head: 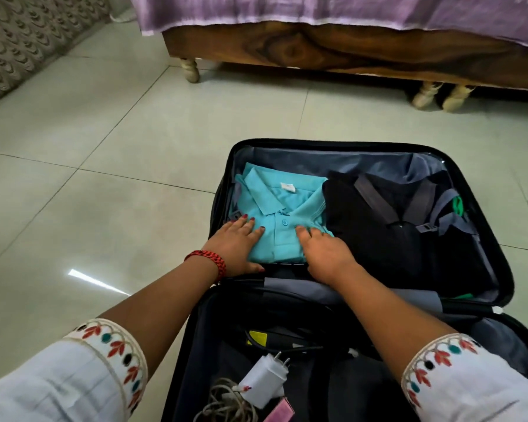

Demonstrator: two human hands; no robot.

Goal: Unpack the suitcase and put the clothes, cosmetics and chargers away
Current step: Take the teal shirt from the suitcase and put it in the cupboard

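Setting: pale green glossy tiled floor [104,141]. A dark wooden bed frame [348,47] on turned cream legs runs along the far side, draped with a purple cloth [287,10].

Black hard-shell suitcase [505,239]: lies open flat on the floor, both halves facing up. The far half holds clothes and the near half holds small items.

Far half, left: folded turquoise polo shirt [287,205], collar away from the person, placket buttoned. Far half, right: folded black garment [378,233], just beside the shirt and touching it. Two grey packing straps [368,193] cross over it and meet at a plastic buckle [425,228]. A bit of green fabric [457,205] shows at the right wall.

Left hand [235,245]: palm down on the left part of the turquoise shirt, fingers straight and slightly spread, thumb along the shirt's near edge. It rests on the shirt and pinches nothing. A red braided wristband [209,261] sits on that wrist.

Right hand [326,257]: palm down on the shirt's right part, thumb on the fabric, fingers bent down at the seam with the black garment. Cannot tell whether the fingertips hook under the fold.

Near half: white plug-in charger [264,379] with prongs up, lying against a coiled grey cable [226,403]. A small pink item [282,409] sits at the frame's bottom edge.
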